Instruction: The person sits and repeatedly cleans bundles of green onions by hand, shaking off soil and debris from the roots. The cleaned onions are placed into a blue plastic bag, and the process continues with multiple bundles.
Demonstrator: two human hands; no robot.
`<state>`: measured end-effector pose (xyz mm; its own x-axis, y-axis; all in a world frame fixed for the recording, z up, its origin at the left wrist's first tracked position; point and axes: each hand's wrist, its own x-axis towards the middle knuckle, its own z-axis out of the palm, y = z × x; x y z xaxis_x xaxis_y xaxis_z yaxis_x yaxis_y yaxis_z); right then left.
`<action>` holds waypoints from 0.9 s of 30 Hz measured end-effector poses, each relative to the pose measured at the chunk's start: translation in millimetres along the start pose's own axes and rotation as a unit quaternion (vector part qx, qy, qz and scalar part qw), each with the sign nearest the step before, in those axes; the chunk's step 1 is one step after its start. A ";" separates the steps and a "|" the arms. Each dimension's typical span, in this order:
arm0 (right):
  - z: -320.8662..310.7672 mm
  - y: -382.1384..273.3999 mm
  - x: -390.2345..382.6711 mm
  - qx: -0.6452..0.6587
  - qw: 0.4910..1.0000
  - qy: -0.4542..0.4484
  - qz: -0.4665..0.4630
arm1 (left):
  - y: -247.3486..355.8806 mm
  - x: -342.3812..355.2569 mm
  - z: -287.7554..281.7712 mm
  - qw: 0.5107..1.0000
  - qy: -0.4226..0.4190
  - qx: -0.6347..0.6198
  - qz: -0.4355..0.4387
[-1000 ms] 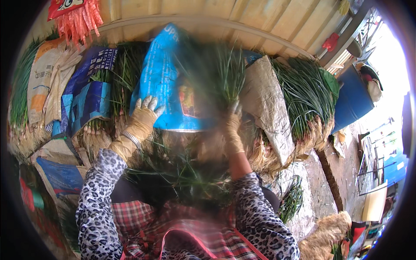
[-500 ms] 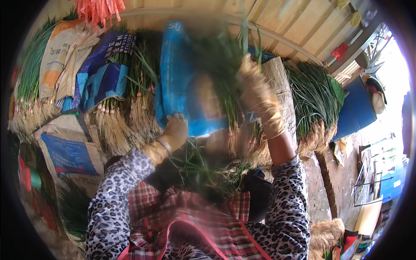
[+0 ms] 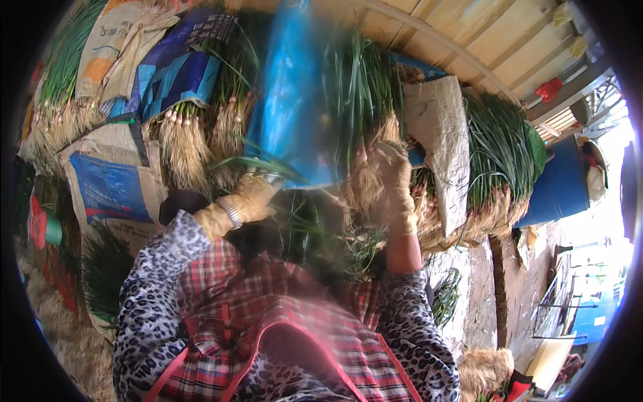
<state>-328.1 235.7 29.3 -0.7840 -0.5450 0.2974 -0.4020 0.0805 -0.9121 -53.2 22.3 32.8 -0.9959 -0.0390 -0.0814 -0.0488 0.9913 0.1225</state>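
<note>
Both my hands wear pale tan gloves. My left hand, a metal band at its wrist, is closed just below the lower edge of a blue plastic sack. A small greyish thing shows at its fingertips, too blurred to name, and long green leaves cross just above it. A bunch of scallions lies right of the sack, leaves away from me, roots toward me. My right hand has its fingers curled against the root end of these scallions. Loose green leaves lie below, between my arms.
More scallion bunches lie along the left under printed sacks. To the right are a pale woven sack, another scallion pile and a blue barrel. A corrugated wall rises behind.
My right hand has come down from the leafy part to the roots, and the scallions now rest by the blue sack. My left hand has shifted left. The view has tilted downward.
</note>
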 end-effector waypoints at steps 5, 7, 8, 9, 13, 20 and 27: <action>36.3 14.6 -75.6 -0.547 0.794 -0.234 -0.127 | 8.0 -1.9 -12.6 0.999 0.001 -0.022 -0.034; 55.8 34.9 -101.2 -0.484 0.829 -0.278 -0.031 | 8.1 3.7 -14.9 0.998 0.009 -0.044 -0.045; 62.8 43.4 -109.8 -0.462 0.837 -0.294 -0.003 | 7.7 1.9 -9.4 0.997 0.055 -0.033 -0.038; 63.2 52.0 -105.1 -0.466 0.834 -0.294 -0.015 | 10.5 2.2 -10.8 0.993 0.091 -0.074 -0.023; 63.9 28.9 -113.4 -0.235 0.931 -0.278 0.035 | 29.9 -27.0 13.6 0.888 0.186 -0.419 -0.023; 98.7 -56.2 -188.2 0.076 0.903 -0.327 0.267 | 68.0 -10.0 13.8 0.711 0.185 -0.679 0.005; 48.6 -16.4 -139.7 -0.425 0.886 -0.165 0.078 | 35.7 -27.1 -54.0 0.462 0.149 -0.874 -0.040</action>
<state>-188.9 270.0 -11.0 -0.7370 -0.6747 -0.0407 -0.6218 0.7003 -0.3506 -32.0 51.9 92.8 -0.9393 -0.3399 -0.0468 0.1860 -0.6191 0.7630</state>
